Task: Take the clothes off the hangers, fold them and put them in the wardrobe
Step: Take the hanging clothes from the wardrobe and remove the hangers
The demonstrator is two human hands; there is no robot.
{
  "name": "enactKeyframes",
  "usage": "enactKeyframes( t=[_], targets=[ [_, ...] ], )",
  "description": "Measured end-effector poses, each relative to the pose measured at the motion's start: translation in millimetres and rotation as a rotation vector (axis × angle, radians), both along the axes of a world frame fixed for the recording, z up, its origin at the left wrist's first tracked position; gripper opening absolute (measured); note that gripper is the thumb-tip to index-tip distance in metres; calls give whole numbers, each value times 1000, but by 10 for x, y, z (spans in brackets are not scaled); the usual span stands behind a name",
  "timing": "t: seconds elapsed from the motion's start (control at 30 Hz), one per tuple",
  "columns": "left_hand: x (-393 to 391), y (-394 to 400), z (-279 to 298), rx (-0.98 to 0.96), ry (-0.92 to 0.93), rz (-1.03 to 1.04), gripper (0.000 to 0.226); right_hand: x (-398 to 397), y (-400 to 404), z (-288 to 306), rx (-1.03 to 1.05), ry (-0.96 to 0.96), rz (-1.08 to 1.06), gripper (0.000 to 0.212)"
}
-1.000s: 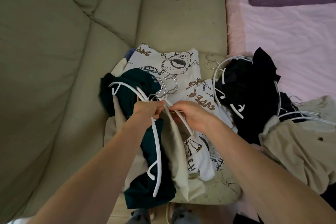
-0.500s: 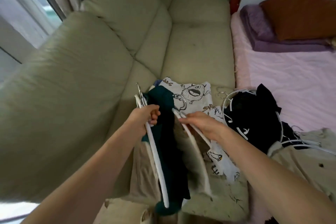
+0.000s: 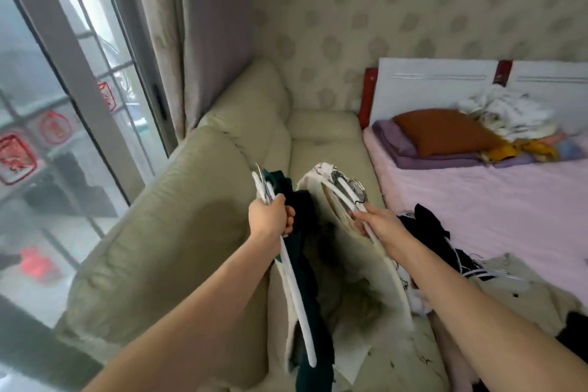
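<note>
Left hand [image 3: 270, 219] up at centre, fingers curled tight round a white hanger [image 3: 294, 289], dark green garment [image 3: 304, 264] hanging off it and trailing down to the near edge. Right hand [image 3: 380, 226] just to the right, fingers and thumb pinching a second white hanger [image 3: 342, 192] near its metal hook, cream garment [image 3: 372, 267] draped from it and ballooning open between the two arms. Both hangers lifted clear above the beige sofa [image 3: 178, 232], tilted away toward the far wall, the two apart with a gap between them. Below them, on the sofa seat, more pale cloth, too blurred to make out. To the right, a black garment [image 3: 429, 229] with white hangers tangled in it, lying at the near edge of the bed [image 3: 493, 200]. Pink sheet across the bed, purple folded blanket [image 3: 410, 153] and rust-orange pillow [image 3: 445, 134] at the far end, a heap of mixed clothes [image 3: 515, 121] beside them against the white headboard [image 3: 445, 86]. Window [image 3: 47, 137] with red stickers on the far left, curtain [image 3: 203, 41] hanging next to it.
</note>
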State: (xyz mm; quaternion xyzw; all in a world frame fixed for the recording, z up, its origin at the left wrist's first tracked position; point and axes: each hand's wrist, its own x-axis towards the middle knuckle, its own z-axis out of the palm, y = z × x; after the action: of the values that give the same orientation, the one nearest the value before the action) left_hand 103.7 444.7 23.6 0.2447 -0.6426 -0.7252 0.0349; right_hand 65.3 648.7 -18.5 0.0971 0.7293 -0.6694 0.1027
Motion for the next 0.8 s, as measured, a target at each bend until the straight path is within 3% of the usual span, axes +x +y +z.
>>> enactKeyframes(
  t=[0.1, 0.27, 0.43, 0.6, 0.8],
  targets=[
    [318, -117, 247, -41, 39, -72, 17, 292, -194, 366, -24, 57, -16, 18],
    [676, -218, 562, -134, 26, -204, 31, 796, -518, 1048, -167, 63, 228, 8],
    [1036, -153, 651, -90, -15, -202, 32, 1301, -461, 1146, -98, 52, 249, 15],
    [1499, 457, 693, -46, -44, -329, 24, 1966, 348, 895, -125, -6, 94, 25],
    [2172, 1459, 465, -6, -158, -674, 24, 2893, 1488, 904, -154, -15, -255, 27]
  ],
)
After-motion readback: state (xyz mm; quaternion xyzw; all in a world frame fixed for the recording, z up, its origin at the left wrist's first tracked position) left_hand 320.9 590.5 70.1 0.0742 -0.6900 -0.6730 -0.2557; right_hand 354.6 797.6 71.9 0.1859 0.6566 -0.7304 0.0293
